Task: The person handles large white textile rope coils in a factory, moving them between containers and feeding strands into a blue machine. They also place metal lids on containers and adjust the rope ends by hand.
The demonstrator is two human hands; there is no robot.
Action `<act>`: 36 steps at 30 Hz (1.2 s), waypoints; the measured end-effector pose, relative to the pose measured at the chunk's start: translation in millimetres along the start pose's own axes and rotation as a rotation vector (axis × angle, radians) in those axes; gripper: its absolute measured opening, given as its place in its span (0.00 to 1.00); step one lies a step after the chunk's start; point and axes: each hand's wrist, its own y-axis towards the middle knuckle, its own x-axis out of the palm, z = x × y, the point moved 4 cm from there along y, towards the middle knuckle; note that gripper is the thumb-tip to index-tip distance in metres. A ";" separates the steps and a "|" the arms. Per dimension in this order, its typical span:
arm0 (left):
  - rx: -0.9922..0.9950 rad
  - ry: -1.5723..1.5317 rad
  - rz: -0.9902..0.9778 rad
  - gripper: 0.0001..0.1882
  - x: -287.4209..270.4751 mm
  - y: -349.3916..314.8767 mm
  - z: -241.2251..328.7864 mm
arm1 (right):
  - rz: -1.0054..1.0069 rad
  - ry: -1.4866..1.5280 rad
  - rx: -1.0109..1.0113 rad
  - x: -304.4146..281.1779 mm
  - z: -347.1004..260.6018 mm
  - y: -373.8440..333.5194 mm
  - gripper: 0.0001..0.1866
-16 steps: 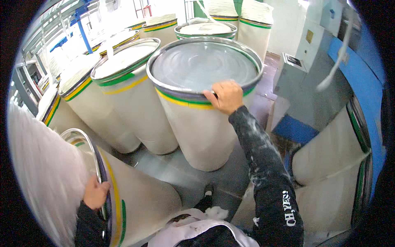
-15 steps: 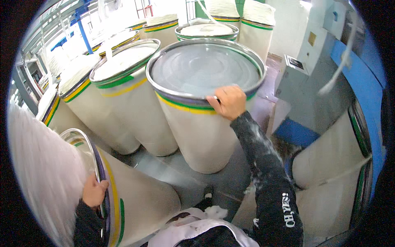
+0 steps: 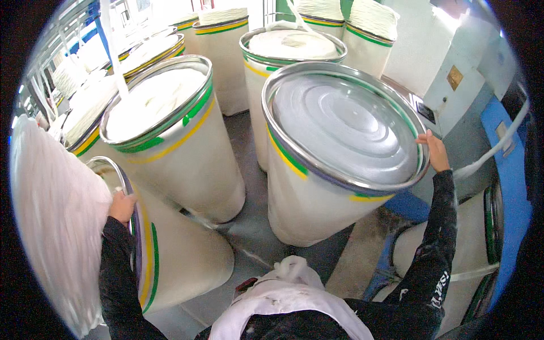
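My right hand point(image 3: 434, 152) grips the metal rim at the right side of a tall cream can point(image 3: 317, 192) with yellow and green bands; its top shows a bare grey plate and it leans toward me. My left hand point(image 3: 121, 206) holds the metal rim of another cream can point(image 3: 181, 260) that is tipped far over at the lower left, with a thick white mass of fibre point(image 3: 54, 221) standing out of it. Both sleeves are black.
Several similar cans full of white fibre crowd the back and left, the nearest one point(image 3: 164, 136) between my two cans. A grey and blue machine point(image 3: 470, 119) stands at the right with more cans point(image 3: 453, 249) beside it. Grey floor point(image 3: 249, 221) shows between cans.
The grey-topped can has swung right and tilted toward me; my right hand has shifted from its near rim to its right rim. My left hand has risen along the tipped can's rim.
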 end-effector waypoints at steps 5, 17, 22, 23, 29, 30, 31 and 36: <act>-0.005 -0.052 0.118 0.12 -4.5 47.9 16.7 | -0.434 -0.498 -0.539 113.2 -159.0 -69.5 0.43; -0.165 0.263 0.173 0.19 9.6 64.5 15.9 | -0.091 -0.915 -0.275 11.1 87.6 37.1 0.27; -0.183 0.488 0.083 0.23 34.2 54.7 30.0 | -0.175 -0.911 -0.402 -40.8 221.4 125.1 0.28; -0.215 0.462 0.146 0.24 38.9 55.9 30.9 | -0.117 -0.886 -0.527 -49.9 241.6 145.0 0.26; -0.238 0.403 0.158 0.22 56.1 68.1 27.0 | -0.230 -0.756 0.212 -39.9 306.3 268.9 0.34; -0.279 0.458 0.212 0.22 54.7 66.7 26.2 | -0.291 -0.782 0.154 -9.2 294.2 274.3 0.33; -0.309 0.404 0.181 0.22 58.2 65.9 25.4 | -0.388 -0.806 0.063 30.1 277.5 277.9 0.32; -0.203 0.307 0.149 0.22 63.3 58.5 41.0 | -1.000 -0.798 -0.422 262.3 160.2 225.3 0.29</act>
